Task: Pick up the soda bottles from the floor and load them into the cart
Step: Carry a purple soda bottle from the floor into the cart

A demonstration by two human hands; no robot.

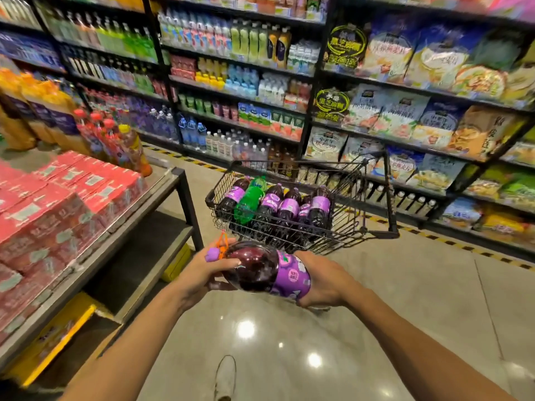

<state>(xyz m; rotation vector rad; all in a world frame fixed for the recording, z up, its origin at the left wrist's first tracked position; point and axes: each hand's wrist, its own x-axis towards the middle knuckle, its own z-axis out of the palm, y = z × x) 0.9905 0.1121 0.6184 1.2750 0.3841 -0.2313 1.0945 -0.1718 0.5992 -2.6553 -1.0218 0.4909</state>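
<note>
Held item: grape soda bottle [265, 269], off the floor, lying crosswise, cap toward ten o'clock.
Left hand [201, 274]: fingers wrapped round the shoulder of the bottle, steadying the neck end.
Right hand [324, 282]: cupped round the labelled base, apparently taking the weight.
Cart [391, 209]: at twelve o'clock of the bottle, near it.
Cart contents: purple-labelled bottles [286, 206] and a green bottle [249, 202], side by side.
Assessment: the gap toward three o'clock looks the likely berth.
</note>
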